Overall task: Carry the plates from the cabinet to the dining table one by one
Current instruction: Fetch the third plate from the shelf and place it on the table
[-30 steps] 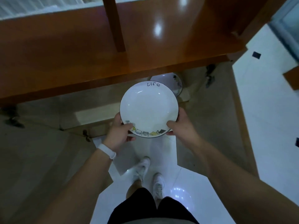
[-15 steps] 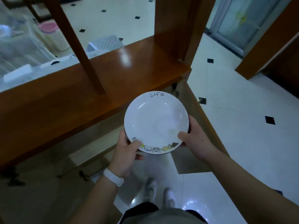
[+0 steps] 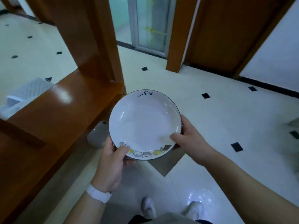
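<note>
While our left hand (image 3: 111,160) is gripping the plate (image 3: 144,124) at its near rim, we are clasping its right edge with our right hand (image 3: 189,136), holding it level above the floor (image 3: 210,120).

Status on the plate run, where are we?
Done: one plate is out of the cabinet. In hand: left hand and right hand grip its rim, level, over the floor. Left: setting it down; no dining table in view, remaining plates unseen.

White plate (image 3: 145,125) ("life" lettering, seemingly cartoon-animal rim), level, above the floor.
</note>
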A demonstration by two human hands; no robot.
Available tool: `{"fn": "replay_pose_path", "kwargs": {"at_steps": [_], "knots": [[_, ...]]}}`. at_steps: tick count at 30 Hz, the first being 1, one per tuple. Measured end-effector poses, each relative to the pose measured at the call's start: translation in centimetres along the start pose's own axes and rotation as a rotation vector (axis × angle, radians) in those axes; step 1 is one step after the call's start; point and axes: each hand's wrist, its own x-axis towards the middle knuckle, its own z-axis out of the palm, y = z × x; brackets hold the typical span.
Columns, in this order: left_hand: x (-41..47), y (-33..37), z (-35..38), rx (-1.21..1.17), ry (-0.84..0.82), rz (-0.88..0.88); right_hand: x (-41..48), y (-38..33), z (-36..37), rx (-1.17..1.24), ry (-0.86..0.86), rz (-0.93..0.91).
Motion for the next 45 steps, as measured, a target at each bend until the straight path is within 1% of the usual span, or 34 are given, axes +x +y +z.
{"fn": "replay_pose_path", "kwargs": {"at_steps": [3, 8, 13, 17, 23, 29, 37, 42, 45], "knots": [[0.6, 0.5, 3.1, 0.021, -0.131, -0.009, -2.5, -0.3, -2.9, 0.0, 0.099, -0.028], [0.1, 1.0, 9.3, 0.018, -0.296, -0.032, -7.2, 0.0, -7.8, 0.004, 0.271, -0.06], [-1.4, 0.6, 15.7, 0.074, -0.474, -0.012, -12.3, 0.9, -13.0, 0.02, 0.424, -0.087], [-3.9, -0.4, 22.4, 0.148, -0.601, 0.001, -17.8, 1.8, -18.0, 0.043, 0.564, -0.092], [-9.0, -3.3, 33.4, 0.198, -0.769, -0.031, -27.3, 3.8, -25.8, 0.079, 0.771, -0.087], [-13.9, -6.9, 43.8, 0.285, -0.941, -0.069, -36.4, 5.8, -32.4, 0.126, 0.942, -0.08], [-19.5, -10.8, 54.5, 0.346, -1.182, -0.103, -46.2, 7.8, -36.9, 0.172, 1.176, -0.061], [-21.2, -13.0, 60.1, 0.369, -1.312, -0.14, -49.5, 9.2, -39.1, 0.204, 1.327, -0.037], [-21.4, -14.7, 63.2, 0.373, -1.358, -0.182, -50.4, 10.3, -40.7, 0.226, 1.394, -0.005]]}}
